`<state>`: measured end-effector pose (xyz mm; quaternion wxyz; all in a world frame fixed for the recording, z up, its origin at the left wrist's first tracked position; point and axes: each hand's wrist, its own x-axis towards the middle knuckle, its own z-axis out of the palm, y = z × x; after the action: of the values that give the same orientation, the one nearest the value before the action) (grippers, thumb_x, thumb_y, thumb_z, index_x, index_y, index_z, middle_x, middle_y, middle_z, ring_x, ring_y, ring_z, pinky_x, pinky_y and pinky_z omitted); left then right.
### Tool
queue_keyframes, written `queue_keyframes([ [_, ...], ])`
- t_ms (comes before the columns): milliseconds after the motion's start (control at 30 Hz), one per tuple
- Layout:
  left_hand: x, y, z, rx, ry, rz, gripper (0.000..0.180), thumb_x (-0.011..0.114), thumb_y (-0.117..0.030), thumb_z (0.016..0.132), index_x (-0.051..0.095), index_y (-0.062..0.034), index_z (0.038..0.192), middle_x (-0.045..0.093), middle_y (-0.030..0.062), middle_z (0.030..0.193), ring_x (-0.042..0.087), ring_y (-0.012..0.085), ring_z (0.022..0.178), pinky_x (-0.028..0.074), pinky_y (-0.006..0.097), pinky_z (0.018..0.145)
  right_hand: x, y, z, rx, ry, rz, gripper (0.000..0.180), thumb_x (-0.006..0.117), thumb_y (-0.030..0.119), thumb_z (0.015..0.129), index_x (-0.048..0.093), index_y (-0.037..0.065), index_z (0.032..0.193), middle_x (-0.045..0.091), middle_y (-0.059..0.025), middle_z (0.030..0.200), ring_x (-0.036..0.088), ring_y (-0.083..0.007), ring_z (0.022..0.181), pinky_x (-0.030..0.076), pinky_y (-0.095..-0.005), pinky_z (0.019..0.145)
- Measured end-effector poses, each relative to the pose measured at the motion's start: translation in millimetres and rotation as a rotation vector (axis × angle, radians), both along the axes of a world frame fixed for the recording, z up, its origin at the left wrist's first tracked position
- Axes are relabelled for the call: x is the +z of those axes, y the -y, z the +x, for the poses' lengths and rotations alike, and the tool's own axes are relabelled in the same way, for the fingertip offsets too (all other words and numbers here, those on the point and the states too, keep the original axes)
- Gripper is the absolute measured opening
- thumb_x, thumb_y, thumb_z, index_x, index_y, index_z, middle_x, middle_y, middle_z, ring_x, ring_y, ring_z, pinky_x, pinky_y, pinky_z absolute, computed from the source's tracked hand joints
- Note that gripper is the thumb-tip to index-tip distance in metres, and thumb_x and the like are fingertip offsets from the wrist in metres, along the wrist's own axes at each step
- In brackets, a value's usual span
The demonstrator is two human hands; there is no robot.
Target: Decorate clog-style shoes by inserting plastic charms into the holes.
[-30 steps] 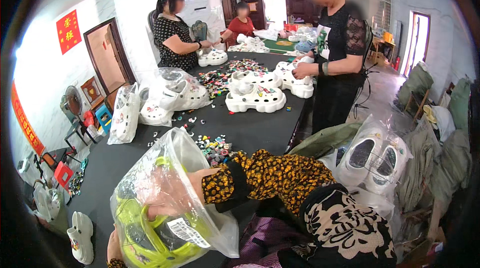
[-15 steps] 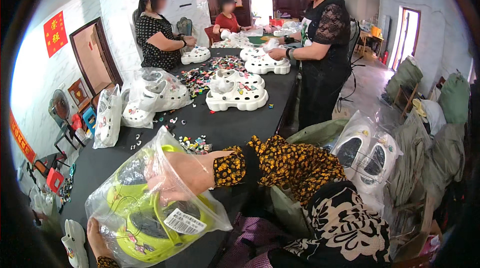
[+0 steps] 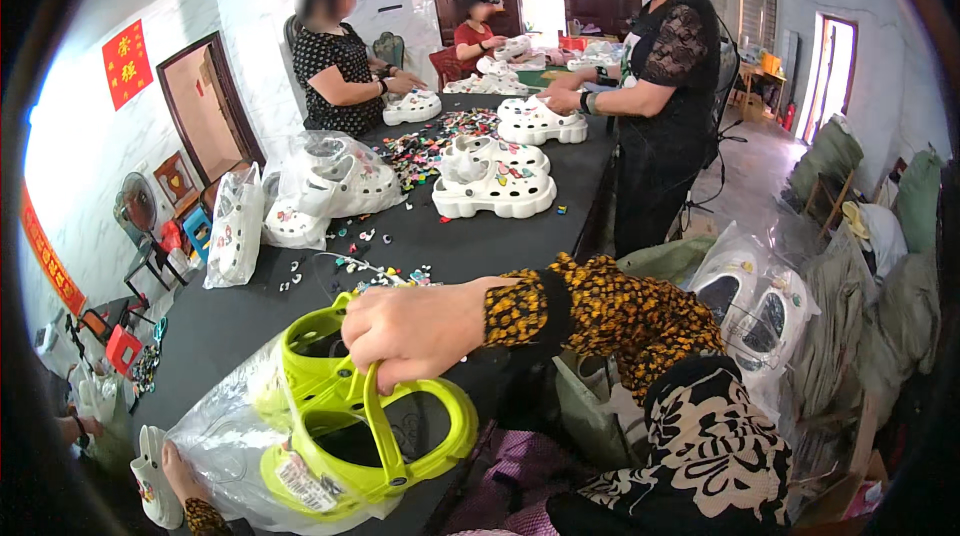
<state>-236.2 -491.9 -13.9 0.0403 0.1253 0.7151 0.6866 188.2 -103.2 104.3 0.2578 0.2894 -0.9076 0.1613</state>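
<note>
A pair of lime-green clogs (image 3: 425, 436) is partly inside a clear plastic bag (image 3: 215, 436), with the heel ends and straps out of its mouth. My right hand (image 3: 415, 331) is closed around the heel straps at the top. At the lower left, my left hand (image 3: 178, 471) grips the bag's closed end; most of its fingers are hidden by the plastic. Through the bag shows a white barcode label (image 3: 307, 482) on the lower clog. Just left of my left hand stands a white clog (image 3: 155, 486).
Charm-decorated white clogs (image 3: 495, 181), bagged white clogs (image 3: 335, 176) and a pile of colourful charms (image 3: 425, 151) cover parts of the black table (image 3: 290, 311). Several people work around it. Bagged white clogs (image 3: 760, 306) and sacks (image 3: 835, 336) lie to my right.
My right hand has come out of the bag, drawing the clogs' strap ends into the open. The bag has slid back toward my left hand, and the clogs have turned over.
</note>
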Motion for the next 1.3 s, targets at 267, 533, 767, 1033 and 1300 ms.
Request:
queue_keyframes([
  [267, -37.6, 24.2, -29.6, -0.081, 0.014, -0.105, 0.036, 0.049, -0.024, 0.092, 0.056, 0.0028, 0.114, 0.058, 0.0022, 0.095, 0.052, 0.0119, 0.084, 0.043, 0.027, 0.072, 21.8, -18.0, 17.3, -0.114, 0.006, 0.035, 0.016, 0.07, 0.016, 0.073, 0.06, 0.005, 0.08, 0.059, -0.0106, 0.09, 0.055, -0.0311, 0.089, 0.042, -0.0405, 0.079],
  [533, -47.1, 46.3, -52.9, 0.323, -0.037, -0.178, 0.021, 0.048, -0.025, 0.088, 0.057, -0.0077, 0.08, 0.044, 0.0, 0.06, 0.036, 0.0112, 0.045, 0.029, 0.03, 0.042, 42.9, -14.2, 44.0, -0.265, 0.054, -0.055, 0.015, 0.069, 0.002, 0.069, 0.058, 0.004, 0.078, 0.056, -0.0092, 0.085, 0.054, -0.0276, 0.085, 0.044, -0.0345, 0.075],
  [767, -46.7, 101.9, -49.3, 0.45, -0.543, -0.772, 0.035, 0.056, -0.022, 0.086, 0.055, 0.0034, 0.11, 0.057, 0.014, 0.087, 0.058, 0.0245, 0.079, 0.046, 0.039, 0.072, 27.0, -7.7, 5.6, -0.362, 0.052, -0.128, 0.01, 0.065, 0.003, 0.071, 0.058, 0.001, 0.078, 0.056, -0.0106, 0.083, 0.055, -0.0261, 0.082, 0.043, -0.0327, 0.073],
  [1033, 61.7, -34.5, 136.2, -0.259, -0.527, -0.472, 0.038, 0.049, -0.019, 0.096, 0.045, 0.0026, 0.127, 0.057, 0.0107, 0.111, 0.057, 0.0134, 0.094, 0.045, 0.026, 0.081, 12.2, -11.7, -38.7, -0.577, -0.183, -0.309, 0.009, 0.064, 0.007, 0.077, 0.062, -0.001, 0.083, 0.058, -0.0102, 0.08, 0.057, -0.0218, 0.074, 0.044, -0.0295, 0.067],
  [1300, 59.2, -65.8, 206.8, -0.506, 0.155, 0.011, 0.06, 0.039, -0.039, 0.098, 0.027, 0.0019, 0.14, 0.052, 0.0213, 0.121, 0.062, 0.0231, 0.088, 0.051, 0.032, 0.075, -52.3, 65.3, -93.7, -0.305, -0.16, -0.457, 0.015, 0.069, 0.005, 0.074, 0.06, 0.002, 0.085, 0.057, -0.009, 0.085, 0.056, -0.0219, 0.083, 0.044, -0.0309, 0.076],
])
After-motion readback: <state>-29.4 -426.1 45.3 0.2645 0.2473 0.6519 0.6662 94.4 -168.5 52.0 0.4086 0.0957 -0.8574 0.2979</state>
